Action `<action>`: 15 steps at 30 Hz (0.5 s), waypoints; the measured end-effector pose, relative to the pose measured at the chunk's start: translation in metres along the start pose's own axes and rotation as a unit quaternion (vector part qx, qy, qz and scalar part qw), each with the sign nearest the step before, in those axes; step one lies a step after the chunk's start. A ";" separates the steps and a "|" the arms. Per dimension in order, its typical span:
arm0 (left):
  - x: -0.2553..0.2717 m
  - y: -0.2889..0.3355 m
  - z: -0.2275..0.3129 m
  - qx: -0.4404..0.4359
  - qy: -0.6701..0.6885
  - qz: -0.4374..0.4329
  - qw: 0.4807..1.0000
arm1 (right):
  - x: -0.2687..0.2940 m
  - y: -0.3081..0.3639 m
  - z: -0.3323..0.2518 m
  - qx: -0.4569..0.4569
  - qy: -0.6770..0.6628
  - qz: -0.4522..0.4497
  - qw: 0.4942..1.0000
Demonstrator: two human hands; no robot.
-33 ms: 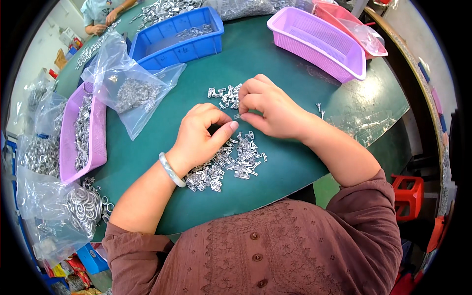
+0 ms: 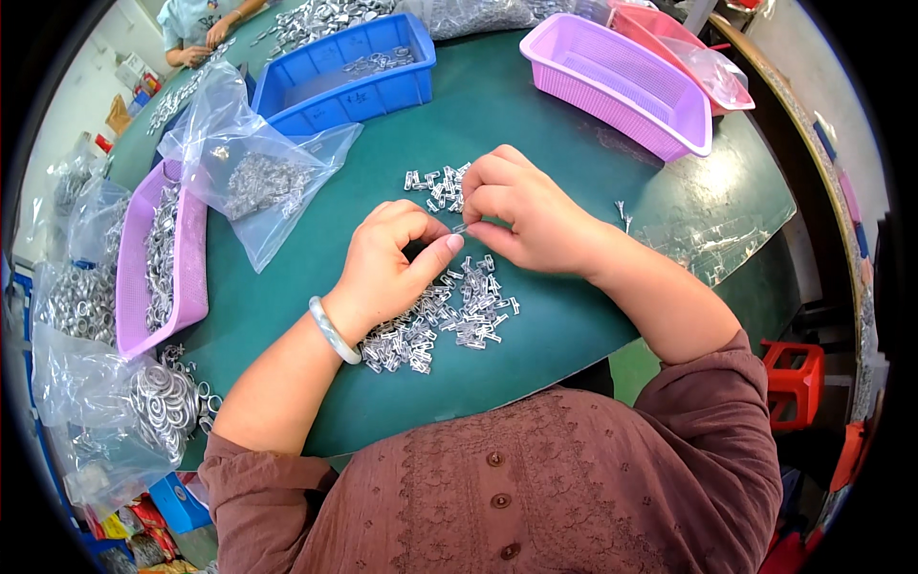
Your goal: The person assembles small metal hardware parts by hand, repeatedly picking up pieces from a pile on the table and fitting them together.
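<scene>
Above the green tabletop, my left hand and my right hand face each other with their fingertips almost meeting. Thumb and forefinger of my right hand pinch a small silvery metal piece, whose left end reaches the left fingertips. My left thumb and forefinger are closed together; anything between them is too small to make out. A pile of small silvery metal pieces with slots lies below the hands, partly under my left hand. Just beyond my fingers is a smaller group of like pieces, partly covered by my right hand.
A clear plastic bag of small parts lies at left, beside a purple basket of metal parts. Farther back stand a blue bin and another purple basket. Metal rings spill at far left. Another person's hands work at top left.
My right fingertips have shifted slightly left, bringing the small metal piece up to my left fingertips. My left hand stays nearly where it was.
</scene>
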State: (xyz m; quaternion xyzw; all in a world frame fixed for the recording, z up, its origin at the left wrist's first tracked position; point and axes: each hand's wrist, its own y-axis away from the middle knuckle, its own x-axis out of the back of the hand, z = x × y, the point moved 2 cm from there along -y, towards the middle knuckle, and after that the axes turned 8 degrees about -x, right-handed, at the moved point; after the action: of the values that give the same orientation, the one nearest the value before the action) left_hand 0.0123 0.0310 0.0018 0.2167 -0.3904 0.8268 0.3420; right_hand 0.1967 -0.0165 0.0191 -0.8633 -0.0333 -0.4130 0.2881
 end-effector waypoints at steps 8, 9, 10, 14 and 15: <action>0.002 0.000 0.002 -0.015 0.017 0.034 0.999 | 0.002 0.001 -0.006 0.011 -0.024 0.022 0.999; 0.003 0.000 0.003 -0.020 0.011 0.039 0.999 | 0.002 0.001 -0.004 0.003 -0.028 0.017 0.999; 0.003 0.000 0.003 -0.025 0.005 0.044 0.999 | 0.002 0.001 -0.004 -0.004 -0.032 0.012 0.999; 0.003 -0.001 0.003 -0.026 0.006 0.044 0.999 | 0.003 0.001 -0.003 -0.003 -0.033 0.003 0.999; 0.003 -0.001 0.003 -0.027 0.005 0.044 0.999 | 0.003 0.001 -0.003 0.000 -0.032 0.004 0.999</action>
State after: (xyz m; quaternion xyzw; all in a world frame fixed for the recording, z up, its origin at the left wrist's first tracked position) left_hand 0.0112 0.0301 0.0057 0.1856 -0.4203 0.8312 0.3130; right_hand 0.1968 -0.0197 0.0219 -0.8760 -0.0390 -0.3842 0.2890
